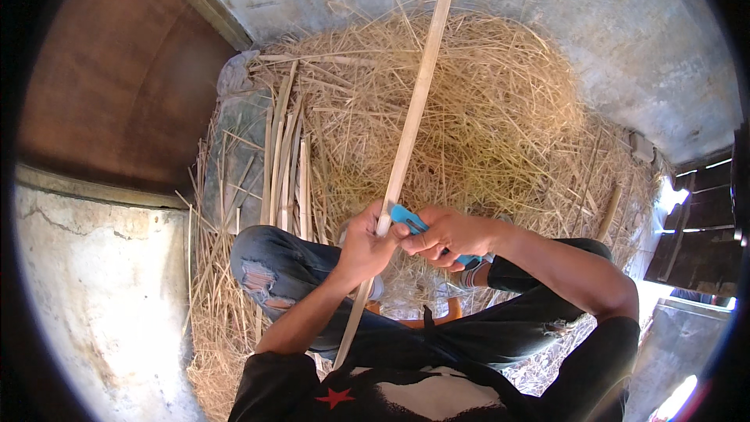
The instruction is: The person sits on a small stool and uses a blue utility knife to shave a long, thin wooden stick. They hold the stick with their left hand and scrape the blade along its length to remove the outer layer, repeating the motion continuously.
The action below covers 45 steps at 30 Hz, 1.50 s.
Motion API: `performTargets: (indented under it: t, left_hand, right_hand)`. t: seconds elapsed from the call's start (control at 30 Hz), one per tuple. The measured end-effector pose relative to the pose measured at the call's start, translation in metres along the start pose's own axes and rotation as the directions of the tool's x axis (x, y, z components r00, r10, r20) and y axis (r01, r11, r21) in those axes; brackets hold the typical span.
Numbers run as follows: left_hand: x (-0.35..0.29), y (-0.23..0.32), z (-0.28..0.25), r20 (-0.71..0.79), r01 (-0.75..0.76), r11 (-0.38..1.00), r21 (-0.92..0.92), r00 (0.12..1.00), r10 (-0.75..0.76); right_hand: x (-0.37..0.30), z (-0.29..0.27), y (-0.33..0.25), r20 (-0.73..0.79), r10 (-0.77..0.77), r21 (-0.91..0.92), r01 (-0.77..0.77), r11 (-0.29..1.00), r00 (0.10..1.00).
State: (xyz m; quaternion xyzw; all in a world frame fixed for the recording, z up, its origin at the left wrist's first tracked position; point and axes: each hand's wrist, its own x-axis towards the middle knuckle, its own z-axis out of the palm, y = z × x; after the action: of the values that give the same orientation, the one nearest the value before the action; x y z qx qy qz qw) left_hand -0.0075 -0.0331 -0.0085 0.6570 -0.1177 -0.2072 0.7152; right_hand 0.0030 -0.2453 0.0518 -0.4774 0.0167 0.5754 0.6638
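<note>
We find the left hand [366, 246] clamped on a long bamboo strip [412, 117] slanting over the straw pile [484, 109]; the right hand [449, 236] grips a blue-handled knife [409, 219] against it.

place: rural shed/barn corner | evidence: straw heap [469, 109] at 12 o'clock, rough concrete wall [594, 23] at 1, split bamboo strips [285, 164] at 10
</note>
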Motion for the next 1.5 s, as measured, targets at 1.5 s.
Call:
performTargets:
  t: [1.5]
  left_hand:
    - [-0.004, 0.005, 0.0, 0.02, 0.067, 0.997, -0.028, 0.998, -0.066]
  right_hand:
    - [0.004, 0.003, 0.003, 0.058, -0.009, 0.153, 0.0, 0.988, 0.998]
